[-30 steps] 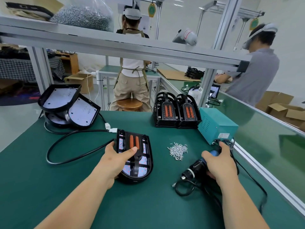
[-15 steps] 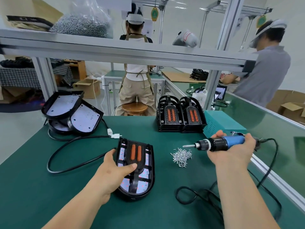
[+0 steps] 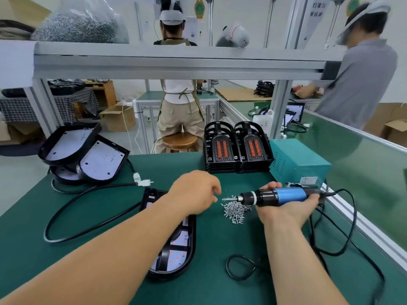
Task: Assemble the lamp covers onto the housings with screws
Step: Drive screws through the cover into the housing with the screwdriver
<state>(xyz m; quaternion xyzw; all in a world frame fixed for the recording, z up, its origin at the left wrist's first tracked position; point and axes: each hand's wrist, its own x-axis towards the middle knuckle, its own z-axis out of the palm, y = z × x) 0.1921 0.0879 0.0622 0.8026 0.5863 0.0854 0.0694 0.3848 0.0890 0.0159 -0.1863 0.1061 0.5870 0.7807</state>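
On the green mat lies a black lamp housing (image 3: 176, 249) with its cover on, half hidden under my left forearm. My left hand (image 3: 193, 192) hovers past it, fingers curled down at the edge of a small pile of screws (image 3: 235, 211). Whether it pinches a screw is hidden. My right hand (image 3: 290, 208) grips a blue electric screwdriver (image 3: 284, 195), held level with its bit pointing left just above the pile.
Two stacks of black covers with orange inserts (image 3: 237, 148) stand at the back. Open housings (image 3: 88, 155) are piled at the back left, with a black cable (image 3: 88, 216) looping forward. A teal power box (image 3: 297, 159) sits at the right, and the screwdriver's cord (image 3: 330, 249) trails below it.
My left hand has left the lamp and moved right to the screw pile. My right hand lifted the screwdriver off the mat and brought its bit over the screws.
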